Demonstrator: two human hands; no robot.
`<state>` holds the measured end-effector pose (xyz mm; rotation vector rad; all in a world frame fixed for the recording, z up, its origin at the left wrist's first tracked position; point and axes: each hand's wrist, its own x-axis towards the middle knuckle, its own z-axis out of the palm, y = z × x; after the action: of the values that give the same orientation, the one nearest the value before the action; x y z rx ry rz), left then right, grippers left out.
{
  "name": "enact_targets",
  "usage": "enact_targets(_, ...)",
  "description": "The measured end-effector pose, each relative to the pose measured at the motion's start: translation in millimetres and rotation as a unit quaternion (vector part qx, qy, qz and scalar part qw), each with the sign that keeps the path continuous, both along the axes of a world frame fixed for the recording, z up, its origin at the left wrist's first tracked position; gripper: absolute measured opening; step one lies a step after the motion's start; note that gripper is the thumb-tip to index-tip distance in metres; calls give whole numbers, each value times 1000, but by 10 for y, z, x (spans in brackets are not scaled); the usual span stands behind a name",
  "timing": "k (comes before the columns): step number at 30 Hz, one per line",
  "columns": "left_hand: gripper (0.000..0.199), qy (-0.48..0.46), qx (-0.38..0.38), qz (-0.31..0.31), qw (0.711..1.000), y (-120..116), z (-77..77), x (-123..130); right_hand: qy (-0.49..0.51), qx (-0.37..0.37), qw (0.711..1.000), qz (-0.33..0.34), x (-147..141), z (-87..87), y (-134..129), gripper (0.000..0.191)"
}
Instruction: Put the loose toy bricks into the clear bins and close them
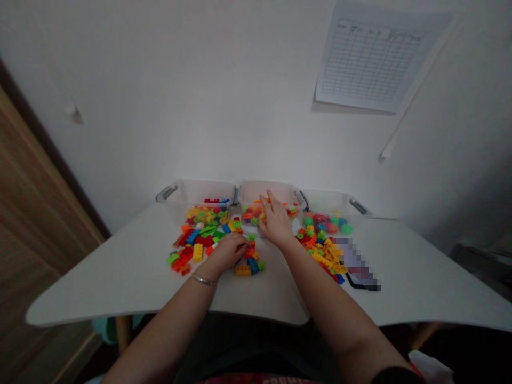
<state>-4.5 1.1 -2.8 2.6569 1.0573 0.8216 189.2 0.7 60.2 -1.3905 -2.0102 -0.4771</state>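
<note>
My left hand [230, 252] is low over loose building bricks in the middle of the white table, its fingers bent together beside red and orange pieces; whatever they hold is too small to make out. Reaching over the front of the middle clear bin [250, 188], my right hand [276, 217] has its fingers apart and nothing visible in them. Coloured pieces lie in that bin. Near my left hand are a yellow brick [198, 252], an orange-yellow brick [243, 271] and a blue brick [253, 265].
A left clear bin [188, 188] and a right clear bin [328, 198] hold more pieces. Another brick pile [322, 256] lies right of my right forearm, beside a pixelated dark-edged device [356, 261]. The white table [120, 277] meets the wall.
</note>
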Motion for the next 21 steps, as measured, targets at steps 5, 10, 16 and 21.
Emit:
enact_targets(5, 21, -7, 3, -3, 1000, 16, -20, -5, -8, -15, 1000, 5, 3, 4, -13, 61)
enact_targets(10, 21, -10, 7, -4, 1000, 15, -25, -6, 61, 3, 997, 43, 43, -4, -14, 60)
enact_targets(16, 20, 4, 4, 0, 1000, 4, -1, -2, 200, 70, 975, 60, 112, 21, -72, 58)
enact_targets(21, 19, -4, -3, 3, 1000, -5, 8, 6, 239, 51, 966, 81, 143, -178, -194, 34)
